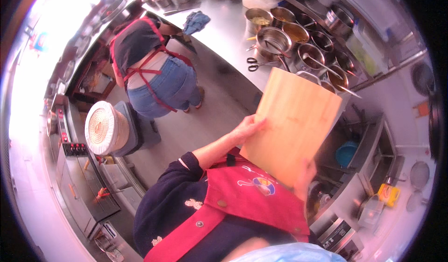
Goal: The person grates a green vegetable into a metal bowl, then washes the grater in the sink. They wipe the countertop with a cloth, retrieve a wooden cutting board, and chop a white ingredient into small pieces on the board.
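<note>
A rectangular wooden cutting board [292, 122] is held up in front of my red apron, between both hands. My left hand [252, 127] grips its left edge, thumb on the face. At the board's lower right edge, my right hand [306, 178] holds it, slightly blurred. Beyond the board's top stands a steel worktop [227, 45], with black-handled scissors [252, 64] and a wide steel pot [273, 39] on it. Steel pots of food, one with a ladle [320, 63], crowd the worktop's right part.
A co-worker in a red apron [150, 69] bends at the worktop's left end, a blue cloth [196, 22] at their hand. Behind them, a round woven basket [105, 127] rests on a dark bin [140, 130]. Shelving with a blue bowl [346, 153] stands right of the board.
</note>
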`<state>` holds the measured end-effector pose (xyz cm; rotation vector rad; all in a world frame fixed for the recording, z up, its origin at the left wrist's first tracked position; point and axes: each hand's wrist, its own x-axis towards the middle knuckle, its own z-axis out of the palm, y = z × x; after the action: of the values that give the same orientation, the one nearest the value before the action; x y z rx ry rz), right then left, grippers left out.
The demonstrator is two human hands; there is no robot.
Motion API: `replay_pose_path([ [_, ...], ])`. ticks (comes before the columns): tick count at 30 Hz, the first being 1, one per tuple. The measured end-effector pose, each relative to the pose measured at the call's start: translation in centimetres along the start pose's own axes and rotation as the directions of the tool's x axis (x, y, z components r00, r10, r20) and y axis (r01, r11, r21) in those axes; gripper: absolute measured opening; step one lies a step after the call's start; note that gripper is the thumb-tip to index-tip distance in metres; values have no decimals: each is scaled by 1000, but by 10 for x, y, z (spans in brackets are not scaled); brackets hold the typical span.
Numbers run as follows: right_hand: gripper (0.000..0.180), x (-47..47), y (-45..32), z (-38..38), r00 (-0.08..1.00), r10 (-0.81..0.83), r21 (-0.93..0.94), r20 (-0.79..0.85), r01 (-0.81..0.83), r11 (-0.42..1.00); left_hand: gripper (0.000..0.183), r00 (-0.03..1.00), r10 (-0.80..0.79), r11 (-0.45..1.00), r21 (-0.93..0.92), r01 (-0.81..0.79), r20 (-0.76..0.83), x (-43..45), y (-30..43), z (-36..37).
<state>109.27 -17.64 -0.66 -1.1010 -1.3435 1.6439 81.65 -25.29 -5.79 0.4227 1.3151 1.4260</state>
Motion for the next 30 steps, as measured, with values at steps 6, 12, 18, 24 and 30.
replay_pose_path([
  [6,28,28,-3,78,973,26,-24,230,-21,999,42,963,51,986,-141,-91,-264,-41,29,-57],
  [12,30,37,6,139,944,125,-91,304,-102,991,38,878,72,996,-16,-91,-473,-72,42,-99],
  [18,29,46,4,162,915,138,-104,379,-106,989,40,823,135,982,-36,-185,-551,-86,43,-112],
  [24,26,75,-2,156,906,148,-236,397,-55,970,41,819,91,985,-69,-158,-566,-83,55,-95],
  [30,26,96,-8,137,888,146,-195,436,-65,979,42,780,120,980,-52,-191,-614,-68,43,-73],
])
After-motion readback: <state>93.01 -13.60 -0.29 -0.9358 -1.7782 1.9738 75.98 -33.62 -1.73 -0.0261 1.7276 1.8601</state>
